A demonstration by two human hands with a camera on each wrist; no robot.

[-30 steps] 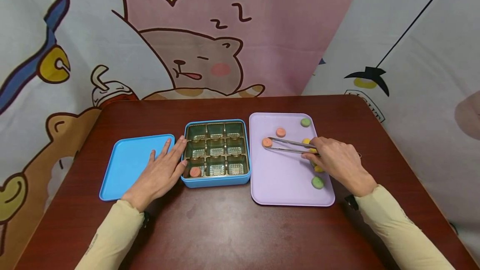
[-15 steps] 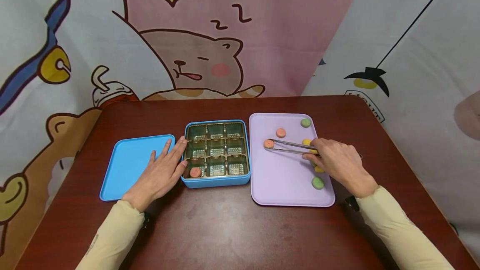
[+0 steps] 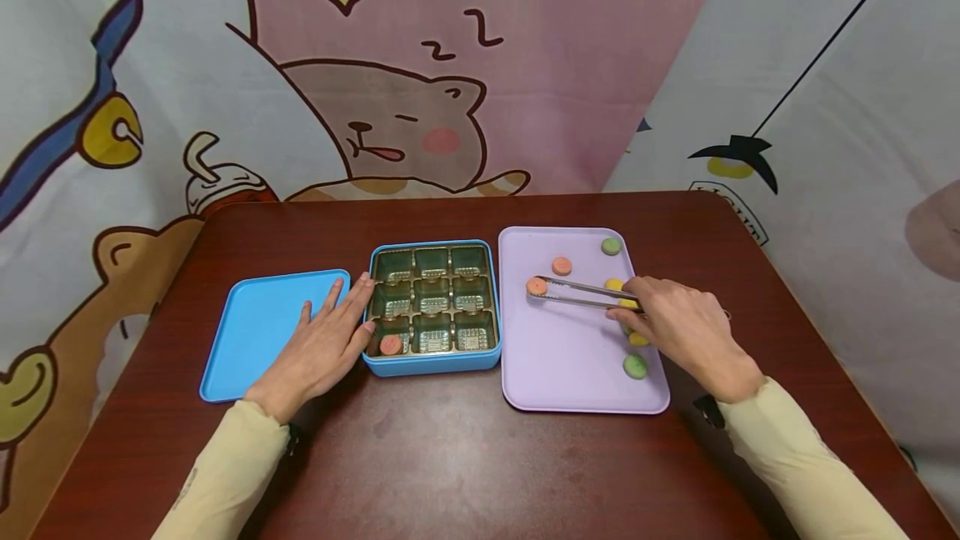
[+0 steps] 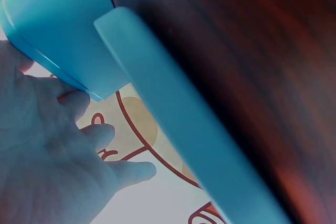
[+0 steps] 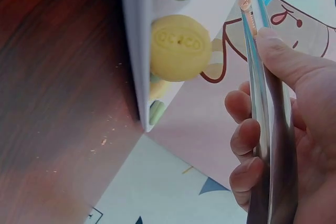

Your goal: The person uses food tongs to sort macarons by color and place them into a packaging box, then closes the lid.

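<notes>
My right hand grips metal tongs above the lilac tray. Between the tong tips sits an orange macaron-like cookie; whether it is lifted off the tray I cannot tell. Another orange cookie lies just behind it. My left hand rests with spread, straight fingers against the left side of the blue box. The box holds a gold insert with nine-style square compartments in rows. One orange cookie lies in its front left compartment.
A blue lid lies on the table left of the box, partly under my left hand. Green cookies and yellow cookies lie along the tray's right side, some hidden by my right hand. Behind the table hangs a printed cloth.
The tongs and the orange cookie between their tips have shifted very slightly to the right, and my right wrist has moved a little right. My left hand has stayed in place.
</notes>
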